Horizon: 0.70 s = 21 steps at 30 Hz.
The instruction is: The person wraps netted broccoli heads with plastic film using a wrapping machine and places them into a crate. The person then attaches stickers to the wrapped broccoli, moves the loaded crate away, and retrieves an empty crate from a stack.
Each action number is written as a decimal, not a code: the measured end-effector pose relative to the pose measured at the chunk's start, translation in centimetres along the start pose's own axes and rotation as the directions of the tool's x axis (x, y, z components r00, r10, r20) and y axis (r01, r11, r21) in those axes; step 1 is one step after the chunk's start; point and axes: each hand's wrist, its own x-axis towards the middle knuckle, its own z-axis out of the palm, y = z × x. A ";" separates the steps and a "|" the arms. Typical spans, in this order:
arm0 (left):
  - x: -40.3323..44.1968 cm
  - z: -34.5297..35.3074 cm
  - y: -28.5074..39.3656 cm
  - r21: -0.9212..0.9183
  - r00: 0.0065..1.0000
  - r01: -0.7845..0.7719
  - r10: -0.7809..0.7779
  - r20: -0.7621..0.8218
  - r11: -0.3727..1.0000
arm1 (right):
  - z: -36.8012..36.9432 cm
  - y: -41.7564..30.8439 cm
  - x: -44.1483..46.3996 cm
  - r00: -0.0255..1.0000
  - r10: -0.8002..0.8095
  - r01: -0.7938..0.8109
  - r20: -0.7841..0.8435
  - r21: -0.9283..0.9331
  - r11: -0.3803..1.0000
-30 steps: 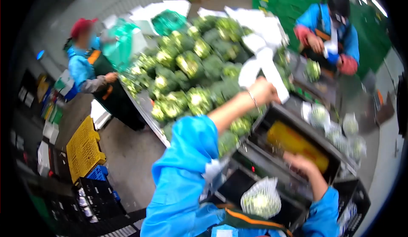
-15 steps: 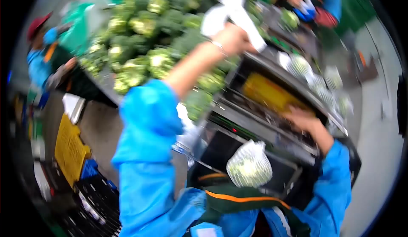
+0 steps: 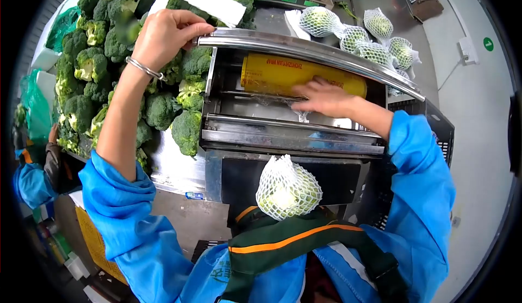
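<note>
The left hand [image 3: 169, 35] has thumb and fingers closed on the left end of a metal bar [image 3: 310, 47]; the right hand [image 3: 326, 97] lies with fingers loosely extended against the yellow roll [image 3: 272, 75], though whether they pinch clear film [image 3: 303, 116] I cannot tell; a netted head [image 3: 288, 189] sits nearer the body; loose broccoli [image 3: 160, 110] heaps leftward.
</note>
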 end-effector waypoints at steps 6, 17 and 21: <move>-0.5 0.2 -0.5 -0.044 1.000 -0.001 0.001 -0.006 0.999 | 2.5 3.0 0.7 0.953 -0.186 0.270 0.239 -0.392 0.879; -2.5 0.9 -0.8 -0.104 0.999 -0.041 0.038 -0.030 0.994 | 2.4 -7.3 -8.0 0.771 0.486 -0.003 -0.412 0.760 0.650; -6.4 4.2 -3.0 0.114 0.978 -0.186 0.195 -0.076 0.976 | 0.5 -10.9 -10.4 0.674 0.202 0.228 -0.710 0.461 0.858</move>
